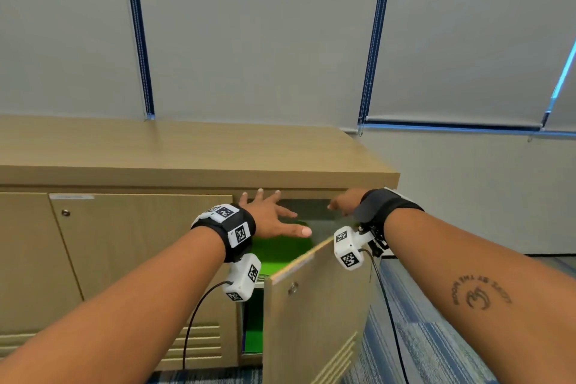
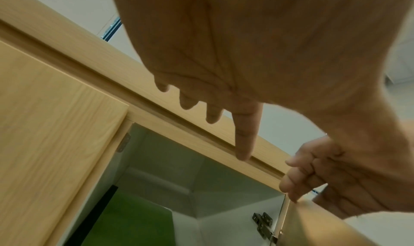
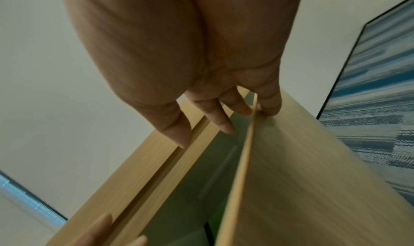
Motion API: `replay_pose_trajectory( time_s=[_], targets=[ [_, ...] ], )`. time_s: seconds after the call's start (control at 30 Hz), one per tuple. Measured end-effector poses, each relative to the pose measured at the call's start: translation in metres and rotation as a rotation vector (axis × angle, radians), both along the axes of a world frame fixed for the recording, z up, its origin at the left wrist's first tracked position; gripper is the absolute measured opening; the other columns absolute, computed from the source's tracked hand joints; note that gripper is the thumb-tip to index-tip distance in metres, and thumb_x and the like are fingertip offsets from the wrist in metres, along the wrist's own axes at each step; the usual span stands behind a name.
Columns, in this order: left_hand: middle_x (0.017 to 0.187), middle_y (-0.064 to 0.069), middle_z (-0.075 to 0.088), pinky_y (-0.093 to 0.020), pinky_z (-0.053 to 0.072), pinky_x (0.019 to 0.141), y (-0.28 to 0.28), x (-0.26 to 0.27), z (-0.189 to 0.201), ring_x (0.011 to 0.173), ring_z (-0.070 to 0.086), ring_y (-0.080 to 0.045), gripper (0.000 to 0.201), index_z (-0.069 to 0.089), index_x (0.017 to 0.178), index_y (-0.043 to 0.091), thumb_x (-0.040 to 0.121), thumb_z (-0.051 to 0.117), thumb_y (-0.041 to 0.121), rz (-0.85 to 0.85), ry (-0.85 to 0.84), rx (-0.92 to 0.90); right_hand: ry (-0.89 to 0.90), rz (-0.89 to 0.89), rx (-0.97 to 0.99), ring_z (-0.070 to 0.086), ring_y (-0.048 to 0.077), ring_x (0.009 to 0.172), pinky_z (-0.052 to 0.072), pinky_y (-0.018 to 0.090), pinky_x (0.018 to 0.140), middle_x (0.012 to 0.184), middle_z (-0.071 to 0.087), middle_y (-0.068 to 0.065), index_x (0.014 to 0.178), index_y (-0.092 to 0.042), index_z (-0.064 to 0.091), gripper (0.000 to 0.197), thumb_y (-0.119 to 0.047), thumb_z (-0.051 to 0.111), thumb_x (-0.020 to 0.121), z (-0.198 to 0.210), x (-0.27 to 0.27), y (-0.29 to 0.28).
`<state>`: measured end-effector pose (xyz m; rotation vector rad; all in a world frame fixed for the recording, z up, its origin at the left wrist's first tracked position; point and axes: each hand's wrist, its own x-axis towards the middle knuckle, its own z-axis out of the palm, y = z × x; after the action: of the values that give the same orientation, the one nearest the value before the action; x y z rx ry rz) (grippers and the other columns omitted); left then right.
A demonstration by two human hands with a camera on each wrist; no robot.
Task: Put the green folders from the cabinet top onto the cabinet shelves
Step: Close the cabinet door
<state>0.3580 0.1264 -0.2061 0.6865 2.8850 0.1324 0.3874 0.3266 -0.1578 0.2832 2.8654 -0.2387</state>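
Green folders (image 1: 280, 251) lie on the upper shelf inside the open cabinet compartment, and more green (image 1: 254, 321) shows on the shelf below. The wooden cabinet top (image 1: 187, 146) is bare. My left hand (image 1: 279, 215) hovers in front of the opening with its fingers spread and holds nothing; its fingers (image 2: 244, 134) point at the cabinet's upper rail. My right hand (image 1: 341, 204) is at the top edge of the half-open door (image 1: 314, 315). Its straight fingers (image 3: 268, 101) straddle that edge of the door (image 3: 302, 179).
The door to the left (image 1: 140, 259) is closed and has a round lock. Blue patterned carpet (image 1: 436, 337) lies to the right of the open door. Grey window blinds (image 1: 249, 40) hang behind the cabinet. Cables hang from both wrist cameras.
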Motion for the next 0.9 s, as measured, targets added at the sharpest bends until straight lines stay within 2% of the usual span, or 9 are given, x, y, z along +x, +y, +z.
replay_pose_trajectory(
  time_s=[0.1,0.2,0.27,0.4,0.5,0.6,0.67,0.77,0.9],
  targets=[
    [0.162,0.003,0.001,-0.065,-0.012,0.112,-0.011,-0.005,-0.004,0.147,-0.011,-0.032,0.061,0.05,0.13,0.051,0.074,0.053,0.076,-0.06,0.002,-0.085,0.038,0.035,0.01,0.055,0.032,0.116,0.046,0.034,0.094,0.133,0.054,0.012,0.138,-0.015,0.048,0.041,-0.019,0.05,0.097,-0.013,-0.014,-0.006],
    [0.163,0.001,0.002,-0.065,-0.008,0.113,-0.018,-0.016,-0.01,0.148,-0.01,-0.03,0.048,0.053,0.129,0.047,0.083,0.059,0.057,-0.045,0.173,-0.129,0.093,0.045,0.016,0.055,0.026,0.091,0.044,0.027,0.071,0.1,0.058,0.008,0.114,-0.008,0.063,0.029,-0.024,0.056,0.092,-0.034,-0.03,-0.014],
    [0.162,-0.001,-0.007,-0.064,-0.006,0.114,-0.018,-0.025,-0.012,0.148,-0.014,-0.028,0.069,0.035,0.143,0.041,0.081,0.062,0.057,0.007,0.319,-0.13,0.113,0.027,0.063,0.061,0.028,0.095,0.046,0.03,0.077,0.098,0.062,0.009,0.109,-0.007,0.064,0.028,-0.026,0.057,0.09,-0.047,-0.039,-0.018],
    [0.158,-0.006,-0.027,-0.061,-0.007,0.115,-0.018,-0.046,-0.006,0.144,-0.025,-0.03,0.131,-0.016,0.151,0.023,0.063,0.071,0.069,0.125,0.483,-0.145,0.277,-0.048,0.183,0.047,0.037,0.12,0.043,0.046,0.096,0.129,0.049,0.013,0.125,-0.013,0.049,0.039,-0.019,0.056,0.088,-0.066,-0.046,-0.017],
    [0.157,-0.01,-0.026,-0.061,-0.009,0.114,-0.016,-0.063,-0.001,0.144,-0.025,-0.032,0.145,-0.025,0.147,0.012,0.057,0.072,0.072,0.169,0.523,-0.184,0.571,0.048,0.327,0.038,0.035,0.126,0.035,0.047,0.099,0.138,0.038,0.016,0.137,-0.01,0.035,0.054,-0.009,0.05,0.085,-0.073,-0.056,-0.011],
    [0.161,-0.008,-0.012,-0.062,-0.005,0.115,-0.014,-0.078,-0.005,0.147,-0.015,-0.03,0.138,-0.019,0.149,0.01,0.063,0.072,0.069,0.173,0.51,-0.196,0.634,0.23,0.394,0.009,0.038,0.146,0.012,0.054,0.118,0.158,0.006,0.017,0.152,-0.009,0.003,0.084,-0.009,0.053,0.085,-0.079,-0.073,-0.014],
    [0.162,-0.006,0.0,-0.059,-0.001,0.117,-0.014,-0.085,-0.008,0.149,-0.005,-0.028,0.131,-0.01,0.151,0.013,0.064,0.074,0.064,0.156,0.509,-0.153,0.66,0.278,0.391,-0.001,0.036,0.148,0.005,0.054,0.12,0.16,-0.004,0.016,0.152,-0.008,-0.006,0.093,-0.015,0.058,0.085,-0.082,-0.084,-0.018],
    [0.157,-0.003,0.018,-0.05,0.008,0.12,-0.015,-0.092,-0.011,0.146,0.014,-0.026,0.119,0.007,0.151,0.016,0.065,0.078,0.055,0.117,0.573,-0.062,0.688,0.332,0.383,0.003,0.035,0.148,0.005,0.054,0.12,0.16,0.002,0.014,0.152,-0.007,-0.006,0.104,-0.024,0.067,0.08,-0.081,-0.098,-0.021],
    [0.148,-0.001,0.034,-0.042,0.018,0.117,-0.017,-0.101,-0.025,0.138,0.029,-0.024,0.095,0.024,0.145,0.019,0.07,0.077,0.042,0.084,0.728,-0.004,0.775,0.344,0.395,0.025,0.034,0.141,0.013,0.055,0.118,0.152,0.027,0.011,0.152,-0.008,0.011,0.105,-0.025,0.075,0.071,-0.086,-0.111,-0.02]
  ],
)
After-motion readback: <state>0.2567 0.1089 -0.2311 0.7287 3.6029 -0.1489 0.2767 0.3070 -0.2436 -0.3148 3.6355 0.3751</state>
